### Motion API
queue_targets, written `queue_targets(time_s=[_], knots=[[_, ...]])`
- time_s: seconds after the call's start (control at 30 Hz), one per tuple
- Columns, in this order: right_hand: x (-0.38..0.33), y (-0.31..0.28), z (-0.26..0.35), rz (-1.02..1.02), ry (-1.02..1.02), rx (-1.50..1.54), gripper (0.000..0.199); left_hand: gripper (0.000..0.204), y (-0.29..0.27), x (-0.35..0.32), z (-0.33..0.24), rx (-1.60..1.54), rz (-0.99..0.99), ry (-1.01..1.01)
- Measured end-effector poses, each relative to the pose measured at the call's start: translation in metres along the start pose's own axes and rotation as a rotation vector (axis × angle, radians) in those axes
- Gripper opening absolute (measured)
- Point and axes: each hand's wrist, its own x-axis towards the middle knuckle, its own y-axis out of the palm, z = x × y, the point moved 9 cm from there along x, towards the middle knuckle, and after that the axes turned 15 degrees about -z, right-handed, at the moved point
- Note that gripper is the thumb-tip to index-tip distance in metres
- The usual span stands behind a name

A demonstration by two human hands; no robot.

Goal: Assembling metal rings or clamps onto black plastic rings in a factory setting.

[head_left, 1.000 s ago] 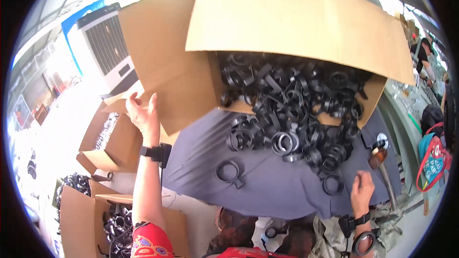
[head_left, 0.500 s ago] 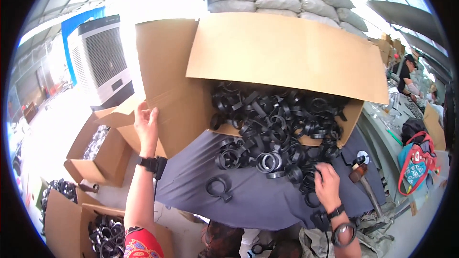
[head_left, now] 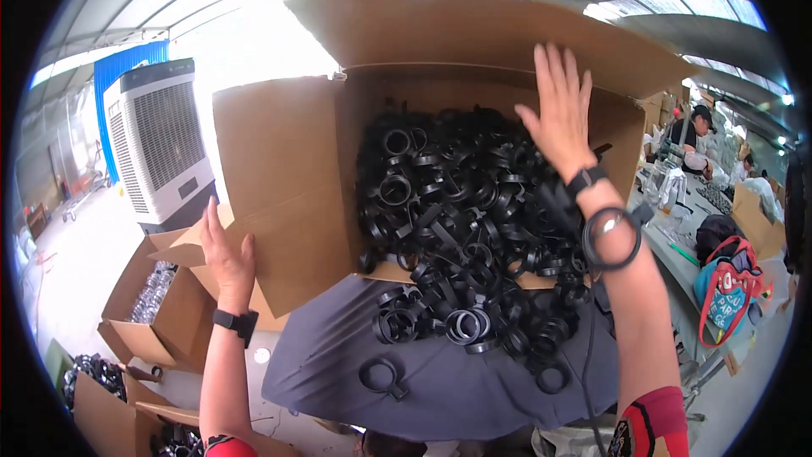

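Observation:
A large cardboard box (head_left: 288, 195) lies with its mouth toward me, packed with black plastic ring clamps (head_left: 457, 203). Many have spilled over its front lip onto a dark grey cloth (head_left: 330, 355). One ring clamp (head_left: 381, 377) lies apart at the front left of the cloth. My right hand (head_left: 560, 114) is open, fingers spread, at the raised top flap (head_left: 474, 30); whether the palm presses on it I cannot tell. Around my right forearm hangs a black ring (head_left: 611, 239). My left hand (head_left: 227, 262) is open beside the box's left flap, fingers stretched upward, holding nothing.
Lower left on the floor stand an open carton (head_left: 178, 322) of clear parts and another carton (head_left: 101, 406) with black rings. Behind them is a grey-white air cooler (head_left: 161, 135). On the right, a red and blue bag (head_left: 727, 292) sits by a long worktable, where a person (head_left: 694, 135) works.
My right hand has moved from the spilled rings up to the top flap, which is now tipped back, showing more of the contents. My left hand's fingers have straightened beside the left flap.

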Motion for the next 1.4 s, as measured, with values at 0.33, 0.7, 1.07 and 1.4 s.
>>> queue_targets(time_s=[0.33, 0.7, 1.07, 1.4], knots=[[0.003, 0.149, -0.067, 0.688, 0.235, -0.21, 0.088, 0.075, 0.119, -0.004, 0.034, 0.467, 0.462, 0.136], [-0.028, 0.182, -0.063, 0.599, -0.039, -0.114, 0.024, 0.114, 0.269, -0.144, -0.014, -0.321, 0.791, -0.482], [-0.004, 0.173, -0.098, 0.495, -0.109, 0.054, 0.023, 0.018, 0.244, -0.152, -0.036, -0.277, 0.665, -0.417], [-0.021, 0.177, -0.087, 0.526, 0.003, -0.049, 0.029, 0.037, 0.227, -0.151, -0.039, -0.237, 0.7, -0.405]])
